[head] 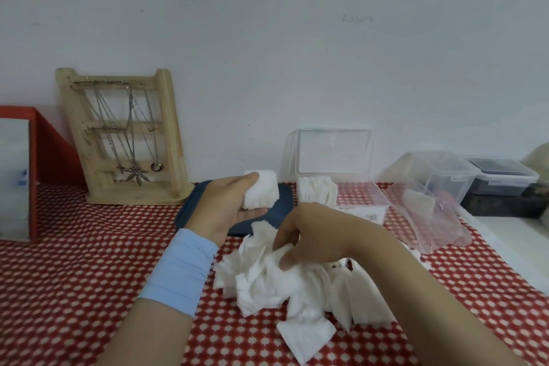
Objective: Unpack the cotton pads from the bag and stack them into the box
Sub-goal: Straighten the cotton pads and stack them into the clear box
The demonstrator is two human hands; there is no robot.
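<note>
My left hand (227,206): fingers grip a stack of pads (261,190).
My right hand (312,235): fingers pinch the loose pile (267,285).

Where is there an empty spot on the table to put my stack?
The cloth is bare in front of the stand, left of the sleeve. The middle is crowded with the pile; box and bag fill the back right.
</note>
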